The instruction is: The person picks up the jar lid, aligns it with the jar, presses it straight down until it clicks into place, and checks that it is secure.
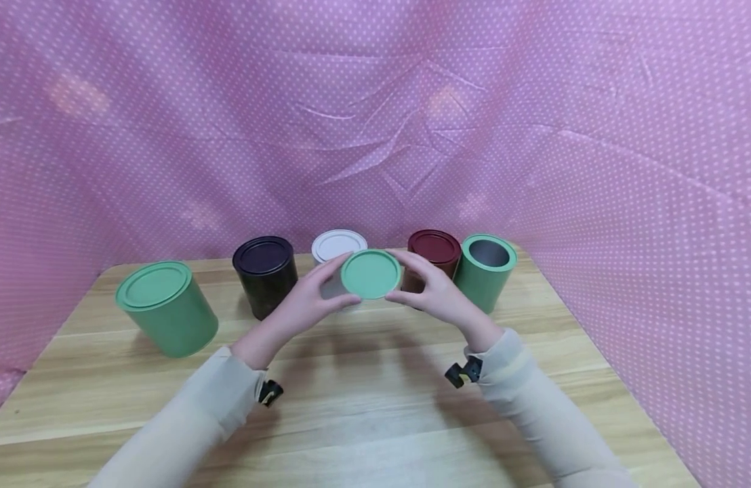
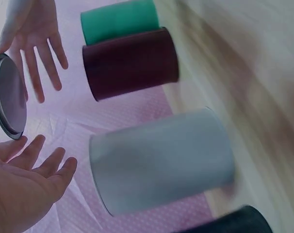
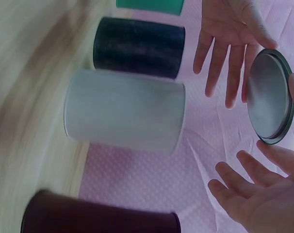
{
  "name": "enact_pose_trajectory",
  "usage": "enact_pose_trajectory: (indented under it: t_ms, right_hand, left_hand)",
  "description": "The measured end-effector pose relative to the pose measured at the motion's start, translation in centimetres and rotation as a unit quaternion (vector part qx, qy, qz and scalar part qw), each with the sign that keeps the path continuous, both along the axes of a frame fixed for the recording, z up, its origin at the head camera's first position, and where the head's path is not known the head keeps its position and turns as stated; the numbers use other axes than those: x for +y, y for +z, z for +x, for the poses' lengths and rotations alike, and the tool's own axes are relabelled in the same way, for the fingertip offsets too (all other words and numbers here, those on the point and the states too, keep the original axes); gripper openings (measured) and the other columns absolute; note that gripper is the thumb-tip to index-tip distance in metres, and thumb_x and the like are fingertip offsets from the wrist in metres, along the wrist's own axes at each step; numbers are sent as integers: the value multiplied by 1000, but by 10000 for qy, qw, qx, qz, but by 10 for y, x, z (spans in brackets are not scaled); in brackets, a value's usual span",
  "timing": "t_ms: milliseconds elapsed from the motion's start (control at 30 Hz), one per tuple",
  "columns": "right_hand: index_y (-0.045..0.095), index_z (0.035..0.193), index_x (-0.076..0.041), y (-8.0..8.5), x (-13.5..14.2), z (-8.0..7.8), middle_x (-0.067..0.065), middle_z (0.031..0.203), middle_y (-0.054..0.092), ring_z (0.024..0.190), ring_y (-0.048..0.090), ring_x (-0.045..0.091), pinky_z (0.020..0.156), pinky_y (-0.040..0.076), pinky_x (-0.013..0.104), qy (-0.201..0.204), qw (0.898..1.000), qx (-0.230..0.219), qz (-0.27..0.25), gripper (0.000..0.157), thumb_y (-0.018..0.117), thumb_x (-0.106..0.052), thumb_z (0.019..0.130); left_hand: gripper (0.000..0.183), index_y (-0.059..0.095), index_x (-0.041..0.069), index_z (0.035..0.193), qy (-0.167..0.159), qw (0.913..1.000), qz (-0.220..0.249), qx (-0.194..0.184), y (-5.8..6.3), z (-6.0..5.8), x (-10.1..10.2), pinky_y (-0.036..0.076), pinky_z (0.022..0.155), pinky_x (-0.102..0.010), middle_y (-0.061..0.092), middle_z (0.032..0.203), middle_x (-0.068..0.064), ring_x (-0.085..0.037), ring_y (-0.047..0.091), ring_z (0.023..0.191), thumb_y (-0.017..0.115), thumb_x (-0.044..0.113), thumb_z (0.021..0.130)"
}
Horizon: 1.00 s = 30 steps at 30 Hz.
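Observation:
A round green can lid (image 1: 371,274) is held up above the table, level with its top face showing in the head view. My left hand (image 1: 305,301) pinches its left edge between thumb and index finger, and my right hand (image 1: 439,291) pinches the right edge likewise. Both wrist views show the lid's grey metal underside (image 2: 12,97), with the other fingers of each hand spread below it. At the back right stands a green can (image 1: 485,291) without a lid, its grey inside visible. The right hand overlaps a dark red lidded can (image 1: 434,245) in the head view.
Behind the hands stands a white lidded can (image 1: 339,240). Left of it are a black lidded can (image 1: 266,278) and, nearer, a green lidded can (image 1: 174,312). Pink dotted cloth (image 1: 375,122) surrounds the wooden table (image 1: 363,420) at the back and sides.

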State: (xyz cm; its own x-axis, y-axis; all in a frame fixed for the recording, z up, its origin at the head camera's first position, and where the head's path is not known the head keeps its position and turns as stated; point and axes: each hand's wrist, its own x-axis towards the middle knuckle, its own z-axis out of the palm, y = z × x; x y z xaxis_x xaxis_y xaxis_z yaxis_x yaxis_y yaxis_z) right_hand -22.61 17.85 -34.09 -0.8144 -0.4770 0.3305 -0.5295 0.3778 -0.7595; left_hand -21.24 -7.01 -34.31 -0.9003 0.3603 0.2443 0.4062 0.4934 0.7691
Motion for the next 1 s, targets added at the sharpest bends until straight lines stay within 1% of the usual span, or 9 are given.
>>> enact_pose_trajectory:
  t_ms: [133,267,433,533,667,733,800,900,1000]
  right_hand:
    - [43,146,-10,4,17,2,10,148,44,138,41,27,114,34,47,-196,9995,-185,-154,71,76,-11,83]
    - [41,147,-9,7,37,2,12,149,43,138,41,30,115,33,48,-304,9991,-163,-239,71,75,-9,84]
    - [41,147,-11,10,62,1,12,149,43,138,41,33,114,32,50,-647,9976,-157,-210,70,74,-11,85]
    - [41,148,-12,12,74,1,14,149,43,138,40,33,115,32,49,-844,9963,-120,-137,69,73,-14,87]
    - [40,148,-8,15,87,2,18,147,43,136,41,35,115,30,51,-966,9950,-60,-237,67,70,-9,88]
    - [39,148,-8,17,94,4,18,148,43,135,42,36,114,31,52,-1103,9934,-156,-270,67,69,-8,89]
    - [37,150,-10,20,102,6,18,150,41,135,42,38,113,31,55,-1306,9908,-297,-207,69,69,-10,89]
    - [34,151,-14,24,114,10,17,153,36,138,37,39,112,30,58,-1624,9853,-520,-74,72,70,-17,90]
    - [33,152,-14,26,125,12,17,156,31,141,31,42,113,28,60,-1790,9822,-565,-49,72,70,-20,90]
  left_hand:
    - [75,41,11,148,-191,9998,41,65,6,-11,18,37,111,-50,43,149,-15,-34,42,136,77,24,83]
    - [75,42,8,147,-389,9988,-65,275,10,-21,37,37,112,-46,44,148,-14,-31,41,137,78,23,82]
    - [74,42,10,147,-641,9976,78,244,15,-30,63,38,112,-39,45,149,-9,-25,42,137,76,27,83]
    - [72,44,12,146,-639,9976,223,172,17,-33,76,38,112,-36,45,149,-6,-22,42,137,76,28,84]
    - [71,44,15,146,-539,9982,207,169,19,-38,93,40,111,-34,45,149,-3,-19,42,137,75,32,85]
    - [72,43,14,147,-539,9982,186,209,20,-40,103,39,111,-36,45,149,-4,-20,42,137,75,33,85]
    - [72,43,15,147,-516,9984,179,151,22,-42,114,37,113,-38,45,149,-5,-20,41,138,74,34,85]
    - [73,42,17,148,-546,9984,114,-33,24,-45,129,33,115,-45,42,151,-6,-22,37,141,73,38,86]
    - [73,40,22,149,-583,9981,-77,-166,27,-50,142,31,116,-48,39,153,-4,-22,35,142,71,43,86]
